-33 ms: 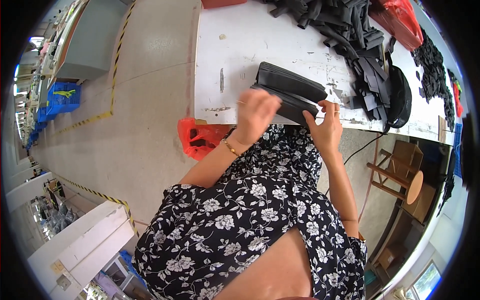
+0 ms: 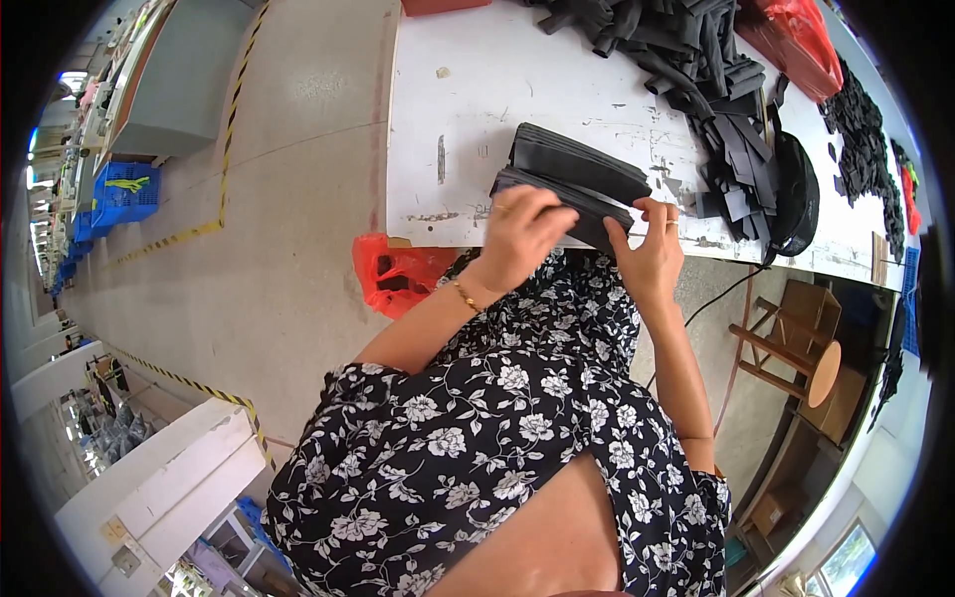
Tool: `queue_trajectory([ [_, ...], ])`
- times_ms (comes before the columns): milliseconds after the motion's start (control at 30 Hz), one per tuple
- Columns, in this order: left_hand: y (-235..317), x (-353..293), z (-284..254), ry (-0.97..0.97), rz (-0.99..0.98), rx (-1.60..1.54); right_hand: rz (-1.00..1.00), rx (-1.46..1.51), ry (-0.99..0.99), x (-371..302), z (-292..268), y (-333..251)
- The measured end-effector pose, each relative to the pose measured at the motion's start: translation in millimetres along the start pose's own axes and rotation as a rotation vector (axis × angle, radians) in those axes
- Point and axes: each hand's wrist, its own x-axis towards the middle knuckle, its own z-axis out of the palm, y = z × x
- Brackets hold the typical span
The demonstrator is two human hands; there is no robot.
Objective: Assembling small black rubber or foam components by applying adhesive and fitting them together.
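Two stacks of flat black strips lie side by side near the front edge of the white table. My right hand grips the right end of the nearer stack, thumb on the near side and fingers on the far side. Over the left part of that same stack is my left hand, its fingers curled together and slightly blurred. Whether a strip is between those fingertips is hidden. Just behind, the farther stack rests on the table, and neither hand holds it.
A heap of black tubular pieces covers the table's far right, with loose black flat pieces and a black bag nearer. A red plastic bag hangs by the table's front left corner. A wooden stool lies tipped at right.
My left hand has shifted slightly right and nearer to me, uncovering the left end of the nearer stack. My right hand keeps its grip there, almost unmoved.
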Motion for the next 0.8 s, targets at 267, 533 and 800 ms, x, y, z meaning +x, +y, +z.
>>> queue_trajectory([
  [267, -19, 6, 38, -0.106, -0.106, -0.095, -0.375, -0.19, -0.334, 78, 60, 27],
  [533, -17, -13, 36, -0.045, -0.14, -0.087, -0.36, -0.36, -0.697, 103, 50, 4],
  [800, -18, -14, 41, 0.02, -0.121, -0.1, -0.034, 0.19, -1.005, 143, 47, 33],
])
